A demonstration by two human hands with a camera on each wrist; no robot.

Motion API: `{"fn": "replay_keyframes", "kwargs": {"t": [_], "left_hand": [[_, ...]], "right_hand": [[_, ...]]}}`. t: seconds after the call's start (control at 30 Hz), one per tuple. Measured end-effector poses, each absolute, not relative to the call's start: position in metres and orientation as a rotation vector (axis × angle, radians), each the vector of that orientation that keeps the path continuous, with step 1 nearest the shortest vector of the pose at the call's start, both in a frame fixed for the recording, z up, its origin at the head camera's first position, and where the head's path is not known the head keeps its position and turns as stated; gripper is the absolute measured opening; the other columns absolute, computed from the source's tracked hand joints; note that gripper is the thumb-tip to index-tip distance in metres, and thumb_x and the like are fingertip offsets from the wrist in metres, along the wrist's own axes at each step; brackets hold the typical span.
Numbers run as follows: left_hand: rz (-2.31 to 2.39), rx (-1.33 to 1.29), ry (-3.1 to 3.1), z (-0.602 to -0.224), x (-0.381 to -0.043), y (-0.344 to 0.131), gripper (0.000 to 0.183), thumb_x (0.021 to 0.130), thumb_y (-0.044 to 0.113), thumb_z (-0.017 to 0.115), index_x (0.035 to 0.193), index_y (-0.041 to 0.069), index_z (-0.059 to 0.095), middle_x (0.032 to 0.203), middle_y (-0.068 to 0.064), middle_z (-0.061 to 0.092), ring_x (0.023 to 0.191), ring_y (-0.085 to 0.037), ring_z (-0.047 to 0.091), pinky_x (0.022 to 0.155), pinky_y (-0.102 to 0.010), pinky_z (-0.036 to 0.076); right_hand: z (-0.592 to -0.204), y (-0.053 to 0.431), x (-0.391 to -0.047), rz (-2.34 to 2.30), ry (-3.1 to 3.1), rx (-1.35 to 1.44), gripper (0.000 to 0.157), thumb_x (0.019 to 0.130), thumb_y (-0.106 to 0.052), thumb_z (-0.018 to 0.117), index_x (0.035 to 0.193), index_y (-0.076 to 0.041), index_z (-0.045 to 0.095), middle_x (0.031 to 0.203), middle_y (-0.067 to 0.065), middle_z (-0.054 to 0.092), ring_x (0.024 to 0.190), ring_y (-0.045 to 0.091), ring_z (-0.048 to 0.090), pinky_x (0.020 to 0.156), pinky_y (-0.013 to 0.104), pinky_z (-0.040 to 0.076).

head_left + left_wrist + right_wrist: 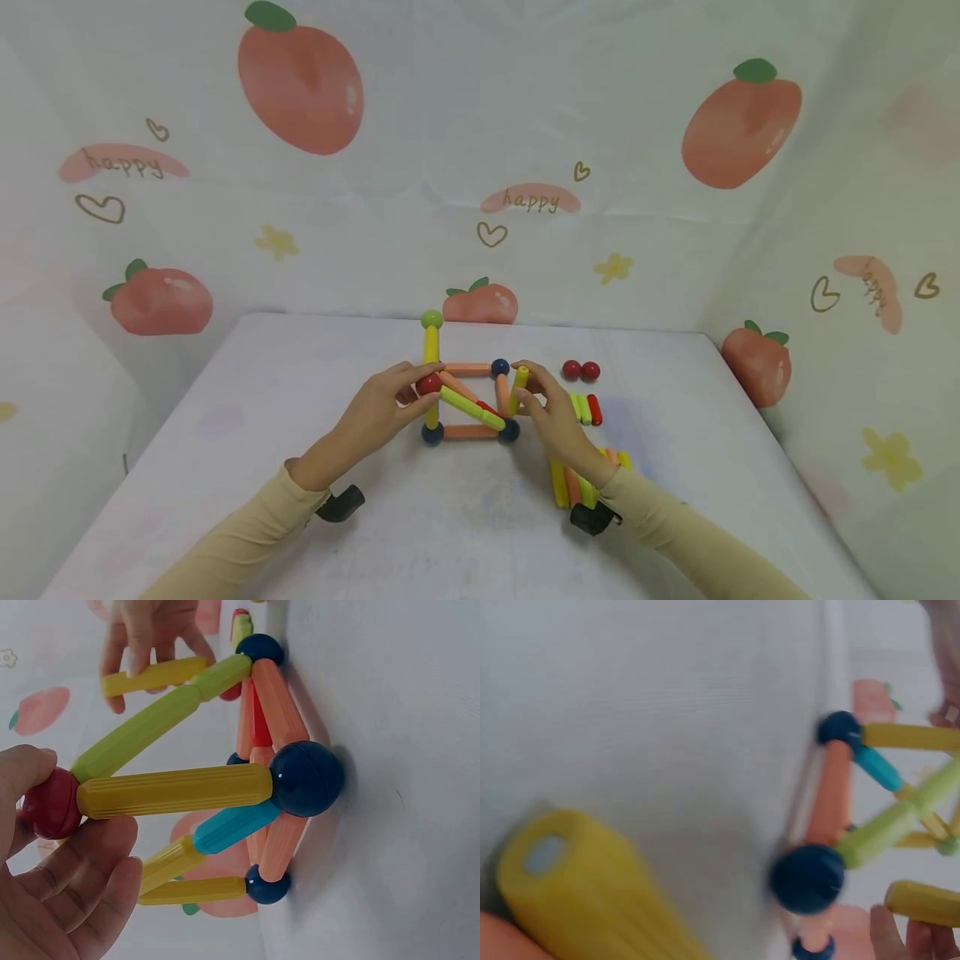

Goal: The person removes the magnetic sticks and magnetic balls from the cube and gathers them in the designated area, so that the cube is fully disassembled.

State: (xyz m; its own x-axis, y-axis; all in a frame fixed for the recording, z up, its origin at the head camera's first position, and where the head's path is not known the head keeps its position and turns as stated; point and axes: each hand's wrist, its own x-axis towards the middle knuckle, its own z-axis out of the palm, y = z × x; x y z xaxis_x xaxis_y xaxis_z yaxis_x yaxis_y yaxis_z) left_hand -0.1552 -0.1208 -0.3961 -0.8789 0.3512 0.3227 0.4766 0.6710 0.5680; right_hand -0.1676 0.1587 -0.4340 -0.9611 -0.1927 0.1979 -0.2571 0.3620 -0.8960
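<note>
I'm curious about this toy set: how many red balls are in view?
3. The left hand pinches one red ball; a second ball and third ball lie side by side on the table, farther right. Others could be hidden.

Desk (465,533) is open in front of the frame (471,432), between left sleeve (247,533) and right sleeve (697,533). More room left of the left hand (378,408). Frame's upper left is blocked: left hand on red ball (429,383), green ball (431,319) sticking up behind. Green diagonal (465,402) crosses the front, triangular gap below it. Right side blocked by right hand (553,421) plus yellow stick (519,390). Further right: two red balls (572,369), short sticks (585,409), long sticks (560,483) partly under right forearm. Open desk right of those.
</note>
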Motion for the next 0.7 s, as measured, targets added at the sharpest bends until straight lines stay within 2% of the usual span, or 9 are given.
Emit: {"fn": "replay_keyframes", "kwargs": {"t": [0.2,0.43,0.57,0.7], "left_hand": [[-0.997,-0.677,-2.698,-0.396,-0.156,-0.120,0.046,0.090,0.031,0.073,0.133,0.015,0.063,0.091,0.002,0.064,0.073,-0.007,0.057,0.064,-0.019,0.050],[-0.998,-0.679,-2.695,-0.398,-0.156,-0.121,0.049,0.090,0.033,0.072,0.134,0.014,0.063,0.090,0.002,0.064,0.074,-0.006,0.057,0.064,-0.019,0.050],[-1.001,-0.676,-2.700,-0.396,-0.155,-0.120,0.048,0.090,0.034,0.072,0.134,0.016,0.063,0.091,0.003,0.064,0.074,-0.007,0.058,0.065,-0.019,0.050],[-0.996,-0.675,-2.698,-0.395,-0.155,-0.120,0.048,0.090,0.033,0.072,0.134,0.018,0.063,0.091,0.003,0.064,0.075,-0.006,0.058,0.066,-0.019,0.051]], "right_hand": [[-0.419,0.183,-0.169,1.887,-2.514,0.274,0.039,0.098,-0.012,0.061,0.136,-0.017,0.053,0.111,0.016,0.057,0.098,0.025,0.061,0.072,0.035,0.062],[-0.416,0.216,-0.163,2.097,-2.512,0.158,0.038,0.099,-0.020,0.060,0.135,-0.012,0.053,0.103,0.004,0.054,0.090,0.017,0.060,0.074,0.042,0.062],[-0.417,0.235,-0.160,2.098,-2.576,0.190,0.043,0.099,-0.026,0.060,0.138,-0.011,0.049,0.102,0.003,0.052,0.089,0.017,0.060,0.076,0.041,0.062],[-0.421,0.250,-0.156,2.041,-2.639,0.302,0.047,0.099,-0.026,0.061,0.141,-0.013,0.046,0.098,0.004,0.058,0.084,0.017,0.064,0.078,0.039,0.062]]}}
